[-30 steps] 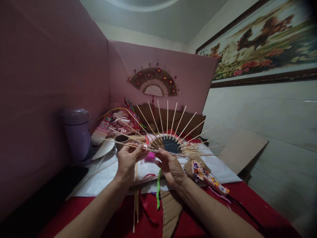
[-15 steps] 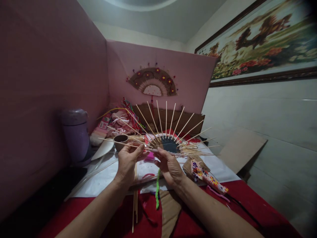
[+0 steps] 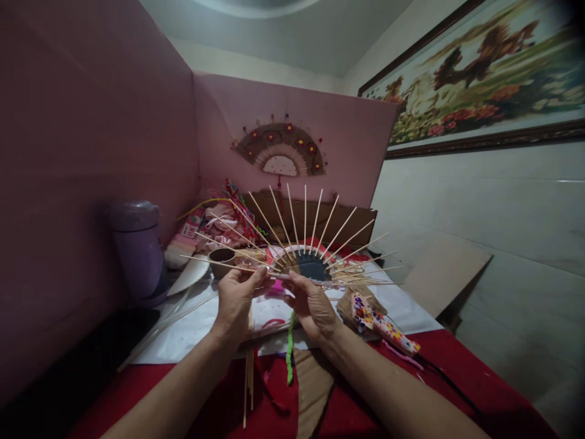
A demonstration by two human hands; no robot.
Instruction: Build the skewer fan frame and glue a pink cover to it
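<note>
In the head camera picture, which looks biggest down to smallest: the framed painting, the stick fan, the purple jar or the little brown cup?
1. framed painting, even though the picture's edge cuts it off
2. stick fan, though it is held nearer the camera, which enlarges it
3. purple jar
4. brown cup

Cannot see the lower rim of the skewer fan [image 3: 311, 265] where the left hand [image 3: 235, 299] and right hand [image 3: 313, 308] close over it. Below the grip, cardboard piece [image 3: 315, 390] and both forearms cut off by the bottom edge. Loose skewers [image 3: 249, 378] partly covered under the left wrist. Far right of the grip, framed picture [image 3: 484, 79] cropped at the top and right edges. Just left of the grip, too dark to tell what lies in the small cup [image 3: 222, 261].
</note>
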